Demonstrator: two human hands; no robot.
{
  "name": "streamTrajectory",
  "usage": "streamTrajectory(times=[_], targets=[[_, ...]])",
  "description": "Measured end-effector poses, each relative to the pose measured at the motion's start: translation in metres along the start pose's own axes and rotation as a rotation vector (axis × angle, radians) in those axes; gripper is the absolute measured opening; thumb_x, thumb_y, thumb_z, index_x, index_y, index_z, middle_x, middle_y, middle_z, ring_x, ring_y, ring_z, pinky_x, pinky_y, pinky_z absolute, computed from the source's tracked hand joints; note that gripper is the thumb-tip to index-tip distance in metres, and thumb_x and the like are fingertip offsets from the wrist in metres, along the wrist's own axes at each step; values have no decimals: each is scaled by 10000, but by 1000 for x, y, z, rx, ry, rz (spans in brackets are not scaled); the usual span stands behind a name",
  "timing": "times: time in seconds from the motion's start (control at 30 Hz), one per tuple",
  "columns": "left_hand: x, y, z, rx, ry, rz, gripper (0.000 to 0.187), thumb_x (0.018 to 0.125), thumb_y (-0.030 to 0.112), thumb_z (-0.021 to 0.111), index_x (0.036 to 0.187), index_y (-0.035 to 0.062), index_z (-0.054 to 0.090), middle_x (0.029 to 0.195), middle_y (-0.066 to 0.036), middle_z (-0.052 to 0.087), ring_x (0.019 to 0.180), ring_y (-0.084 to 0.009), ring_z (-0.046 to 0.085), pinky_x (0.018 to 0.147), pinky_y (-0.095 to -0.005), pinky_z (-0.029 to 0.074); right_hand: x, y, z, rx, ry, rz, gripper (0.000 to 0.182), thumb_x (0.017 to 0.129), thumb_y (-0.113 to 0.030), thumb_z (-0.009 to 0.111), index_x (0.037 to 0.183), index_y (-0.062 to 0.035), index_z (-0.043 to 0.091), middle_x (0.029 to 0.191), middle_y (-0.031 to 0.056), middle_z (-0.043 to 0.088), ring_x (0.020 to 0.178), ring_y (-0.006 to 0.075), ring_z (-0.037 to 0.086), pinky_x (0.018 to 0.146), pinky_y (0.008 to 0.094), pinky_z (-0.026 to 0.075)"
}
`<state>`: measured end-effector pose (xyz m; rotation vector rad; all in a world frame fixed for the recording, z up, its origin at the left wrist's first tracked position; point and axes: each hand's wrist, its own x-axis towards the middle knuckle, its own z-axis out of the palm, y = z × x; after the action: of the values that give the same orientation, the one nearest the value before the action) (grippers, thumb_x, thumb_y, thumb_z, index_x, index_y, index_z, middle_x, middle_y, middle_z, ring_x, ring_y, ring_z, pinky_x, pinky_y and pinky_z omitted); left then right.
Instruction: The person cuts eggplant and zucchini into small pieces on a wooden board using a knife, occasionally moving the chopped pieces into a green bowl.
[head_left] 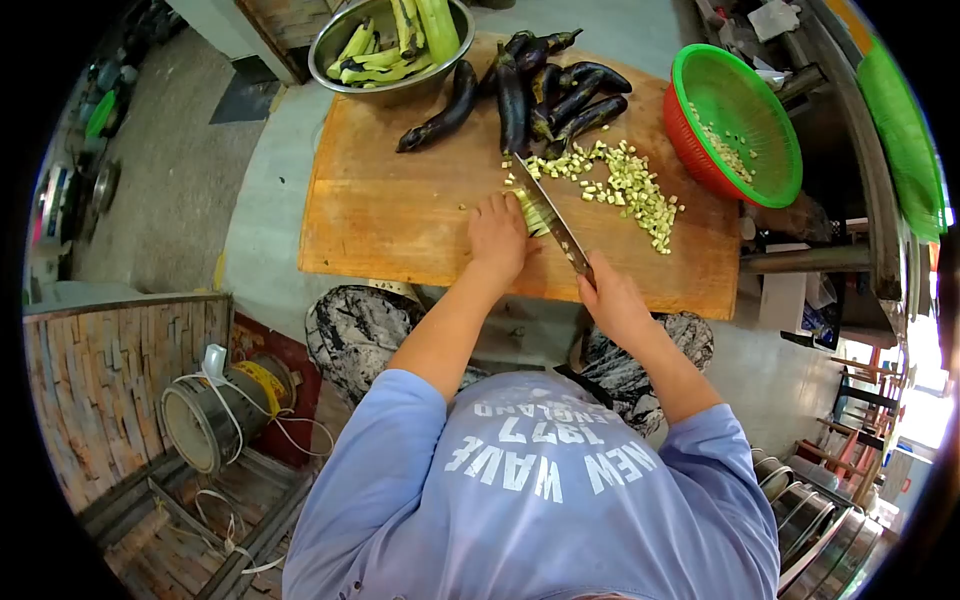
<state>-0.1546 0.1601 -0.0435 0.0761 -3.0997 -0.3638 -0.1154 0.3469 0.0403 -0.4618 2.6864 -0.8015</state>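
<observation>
My right hand [615, 302] is wrapped round the handle of a kitchen knife [556, 222], whose blade points away from me across the wooden cutting board [390, 215]. Under and beside the fingers of my left hand [497, 235] lie pale green strips of peeled eggplant [537, 213], held down against the board. The blade runs along the right side of these strips. To its right spreads a scatter of diced eggplant [640, 195]. Several whole dark eggplants [512, 100] are heaped at the board's far side, and one eggplant [440, 115] lies a little apart on the left.
A metal bowl [318, 62] of peeled eggplants stands at the far left corner. At the right edge a green colander [690, 75] sits in a red basket [680, 135], with some diced pieces inside. A wooden shelf [880, 200] rises beyond it. My knees flank the board's near edge.
</observation>
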Motion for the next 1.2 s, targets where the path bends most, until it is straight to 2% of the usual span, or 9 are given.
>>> streamTrajectory(times=[0.1, 0.2, 0.3, 0.4, 0.5, 0.7, 0.83, 1.0, 1.2], targets=[[2, -2, 27, 80, 142, 12, 816, 608, 562, 803, 1129, 2, 519, 1052, -116, 556, 1050, -270, 513, 852, -386, 403, 18, 14, 20, -27, -22, 3, 177, 915, -163, 552, 1003, -45, 454, 745, 254, 617, 719, 476, 587, 647, 565, 452], [3, 1, 3, -11, -42, -28, 915, 588, 547, 824, 1215, -25, 481, 1079, -129, 561, 1069, -282, 510, 884, -386, 404, 27, 21, 33, -5, 25, 14, 186, 913, -166, 557, 1015, -43, 461, 755, 254, 620, 728, 476, 587, 648, 562, 454], [0, 2, -9, -47, -37, -16, 1010, 603, 518, 831, 1311, -61, 403, 1124, -164, 554, 1096, -303, 500, 932, -393, 401, 14, 23, 31, 83, 106, -7, 202, 910, -168, 566, 1031, -43, 465, 755, 255, 620, 738, 475, 592, 647, 551, 463], [-1, -5, -9, -92, -113, -37, 914, 667, 505, 802, 1274, -69, 432, 1180, -161, 525, 1126, -307, 484, 976, -402, 391, 5, 4, 11, 109, 86, 22, 205, 908, -170, 573, 1029, -45, 464, 765, 257, 624, 750, 471, 598, 646, 539, 471], [-4, -9, -2, -66, 2, 58, 941, 671, 437, 814, 1316, -88, 376, 1164, -206, 528, 1119, -341, 485, 955, -398, 411, -2, -10, -1, 45, 21, 32, 198, 910, -173, 570, 1015, -45, 461, 778, 255, 630, 758, 468, 603, 648, 537, 474], [-1, -13, 15, -39, -23, 41, 801, 701, 433, 797, 1227, -69, 462, 1155, -167, 522, 1096, -323, 481, 943, -390, 402, 21, 2, 14, -50, -61, 39, 196, 916, -183, 561, 1010, -42, 462, 791, 253, 635, 765, 467, 605, 668, 540, 476], [2, -11, 10, -54, -21, 27, 902, 633, 410, 834, 1267, -87, 427, 1129, -182, 519, 1068, -339, 495, 898, -410, 437, 33, 5, 36, -93, -4, 46, 195, 913, -171, 565, 1024, -42, 470, 792, 251, 635, 765, 466, 603, 672, 535, 473], [-4, -13, -6, -193, -40, 8, 983, 629, 408, 841, 1326, -95, 364, 1147, -194, 515, 1100, -358, 489, 894, -434, 452, 17, 2, 18, 142, 50, 51, 195, 897, -142, 583, 1022, -45, 470, 770, 238, 634, 732, 470, 599, 655, 545, 463], [-7, -16, 5, -151, 32, 42, 870, 676, 380, 817, 1273, -92, 397, 1150, -204, 512, 1105, -366, 480, 901, -436, 447, 4, -11, 1, -7, -26, 27, 188, 904, -150, 570, 1008, -38, 461, 763, 248, 629, 722, 480, 593, 652, 550, 464]])
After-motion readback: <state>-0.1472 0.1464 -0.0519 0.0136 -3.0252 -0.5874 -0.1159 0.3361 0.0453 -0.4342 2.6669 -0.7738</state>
